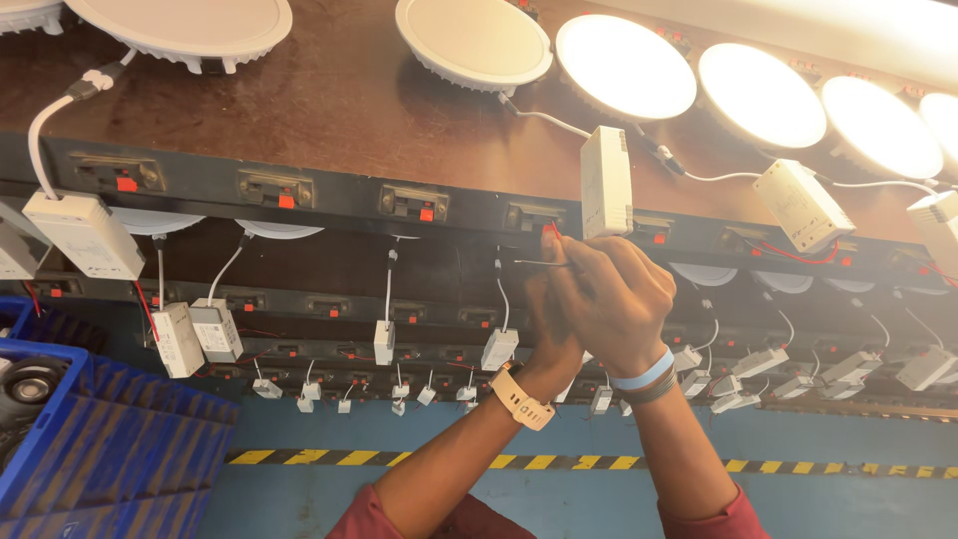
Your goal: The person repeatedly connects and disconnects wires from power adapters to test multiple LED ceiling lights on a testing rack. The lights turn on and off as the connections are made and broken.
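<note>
Both my hands are raised together at the front edge of a dark wooden shelf (339,100). My right hand (619,294) pinches thin red and black wires (552,232) at a spring terminal socket (531,214) on the black rail. My left hand (549,319), with a tan watch on the wrist, sits just behind the right and holds a black wire (534,264). A white rectangular driver box (606,182) stands on the rail edge right above my hands, cabled to a round white panel lamp (474,40) that is unlit.
Three lit round lamps (624,65) glow along the shelf at the right, with more driver boxes (801,205). Unlit lamps (180,25) lie at the left. Lower shelves hold several hanging white drivers (215,329). A blue crate (90,429) stands lower left above a blue floor with yellow-black tape (559,461).
</note>
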Action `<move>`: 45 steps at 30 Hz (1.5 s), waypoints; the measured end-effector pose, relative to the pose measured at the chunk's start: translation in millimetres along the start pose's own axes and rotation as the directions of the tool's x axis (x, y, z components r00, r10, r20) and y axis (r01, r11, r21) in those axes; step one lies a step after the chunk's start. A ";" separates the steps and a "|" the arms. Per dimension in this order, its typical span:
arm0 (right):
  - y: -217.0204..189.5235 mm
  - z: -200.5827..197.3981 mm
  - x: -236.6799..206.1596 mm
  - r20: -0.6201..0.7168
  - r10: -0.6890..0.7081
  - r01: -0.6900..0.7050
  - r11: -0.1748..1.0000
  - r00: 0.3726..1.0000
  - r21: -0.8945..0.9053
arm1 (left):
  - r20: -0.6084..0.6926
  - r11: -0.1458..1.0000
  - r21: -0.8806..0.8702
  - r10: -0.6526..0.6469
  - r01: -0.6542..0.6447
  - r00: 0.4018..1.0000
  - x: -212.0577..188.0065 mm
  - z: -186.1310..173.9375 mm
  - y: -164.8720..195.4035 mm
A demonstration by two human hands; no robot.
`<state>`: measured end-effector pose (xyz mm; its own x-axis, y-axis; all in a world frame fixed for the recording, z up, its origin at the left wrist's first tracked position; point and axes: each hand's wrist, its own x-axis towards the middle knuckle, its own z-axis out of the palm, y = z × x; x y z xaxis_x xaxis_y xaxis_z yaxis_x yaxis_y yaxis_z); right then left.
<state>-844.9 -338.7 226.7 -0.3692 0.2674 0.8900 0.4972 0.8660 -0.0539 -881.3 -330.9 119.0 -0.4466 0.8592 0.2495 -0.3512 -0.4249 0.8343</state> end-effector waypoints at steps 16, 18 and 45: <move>-10.6 -24.7 12.1 0.142 0.202 -0.225 0.960 0.969 0.169 | 0.001 0.992 -0.117 -0.049 0.049 0.999 -6.1 -4.8 36.2; -9.6 -31.3 15.0 0.117 0.166 -0.184 0.969 0.979 0.166 | -0.037 0.947 -0.159 -0.289 0.279 0.957 -2.8 -7.3 43.4; -13.2 -19.6 23.7 0.031 0.012 -0.009 0.995 0.999 -0.095 | -0.007 0.997 0.049 0.053 -0.053 0.999 2.6 -11.0 51.0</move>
<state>-844.8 -352.1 257.4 -0.3873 0.2906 0.8749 0.5727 0.8195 -0.0187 -909.4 -353.4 156.8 -0.4702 0.8334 0.2904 -0.2863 -0.4553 0.8431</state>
